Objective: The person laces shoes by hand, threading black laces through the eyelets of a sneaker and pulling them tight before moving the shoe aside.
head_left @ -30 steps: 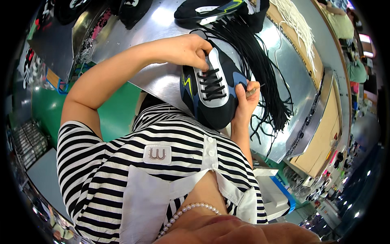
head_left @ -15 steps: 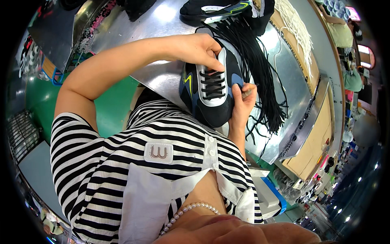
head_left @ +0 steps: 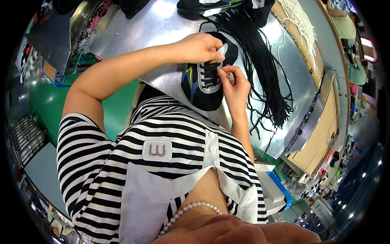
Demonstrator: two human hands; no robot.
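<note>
A black sneaker (head_left: 202,90) with a grey lace panel, black laces and a yellow side mark lies on the metal table (head_left: 142,36), toe toward me. My left hand (head_left: 201,46) grips its heel end and tongue from the left. My right hand (head_left: 235,84) is at the shoe's right side, fingers pinched on a black lace by the upper eyelets.
A thick bundle of loose black laces (head_left: 264,69) lies right of the shoe. Other dark shoes (head_left: 211,4) sit at the table's far edge. White laces (head_left: 300,18) rest on a wooden surface at the right. A blue and white box (head_left: 276,191) stands below the table edge.
Both hands have shifted along the shoe: the left hand has slid toward its heel end and the right hand has come up onto the upper eyelets, pinching the lace.
</note>
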